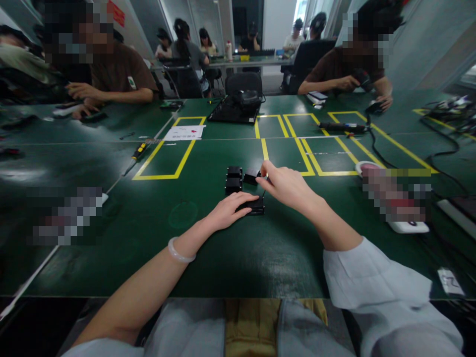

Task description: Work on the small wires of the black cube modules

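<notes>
Several small black box-shaped parts lie on the green table (230, 253) just in front of me. My left hand (228, 210) rests on the nearest flat black part (256, 206), fingers curled over its left end and holding it down. My right hand (286, 186) reaches forward, and its fingertips pinch another black part (253, 175). Two more black parts (234, 179) sit stacked close together to the left of that one. A pale bangle circles my left wrist.
Yellow tape rectangles (165, 158) mark the table. A screwdriver (137, 153) lies at the left, a black tray (234, 110) at the back, an electric driver with cable (344, 127) at the right. Other people sit around the far side. A white device (407, 225) sits at my right.
</notes>
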`<state>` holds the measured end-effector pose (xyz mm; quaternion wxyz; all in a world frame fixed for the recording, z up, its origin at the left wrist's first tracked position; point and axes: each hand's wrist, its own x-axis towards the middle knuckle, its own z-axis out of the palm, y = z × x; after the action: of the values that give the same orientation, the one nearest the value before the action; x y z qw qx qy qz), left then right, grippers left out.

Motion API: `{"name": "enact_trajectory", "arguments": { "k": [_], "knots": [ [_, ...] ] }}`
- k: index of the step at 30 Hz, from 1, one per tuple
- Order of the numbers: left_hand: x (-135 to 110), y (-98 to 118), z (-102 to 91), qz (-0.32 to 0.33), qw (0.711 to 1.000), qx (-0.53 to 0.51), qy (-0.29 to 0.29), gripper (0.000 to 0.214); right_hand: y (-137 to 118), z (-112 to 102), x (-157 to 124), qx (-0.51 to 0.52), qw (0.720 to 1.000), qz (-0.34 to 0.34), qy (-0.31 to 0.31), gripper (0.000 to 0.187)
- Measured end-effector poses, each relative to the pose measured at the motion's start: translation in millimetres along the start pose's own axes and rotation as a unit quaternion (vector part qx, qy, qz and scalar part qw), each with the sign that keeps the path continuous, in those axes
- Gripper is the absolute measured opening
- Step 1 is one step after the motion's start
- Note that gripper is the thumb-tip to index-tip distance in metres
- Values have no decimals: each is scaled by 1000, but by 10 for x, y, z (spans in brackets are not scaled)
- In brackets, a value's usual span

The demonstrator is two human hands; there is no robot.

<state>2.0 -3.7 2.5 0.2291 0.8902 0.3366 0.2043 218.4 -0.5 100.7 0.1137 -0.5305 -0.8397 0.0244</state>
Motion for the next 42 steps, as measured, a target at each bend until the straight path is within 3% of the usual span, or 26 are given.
{"name": "enact_trajectory", "arguments": {
  "k": [42],
  "knots": [
    [-1, 15, -10, -11, 1000, 6, -1, 39, 9, 7, 4, 2, 1000, -8, -3, 25]
  ]
}}
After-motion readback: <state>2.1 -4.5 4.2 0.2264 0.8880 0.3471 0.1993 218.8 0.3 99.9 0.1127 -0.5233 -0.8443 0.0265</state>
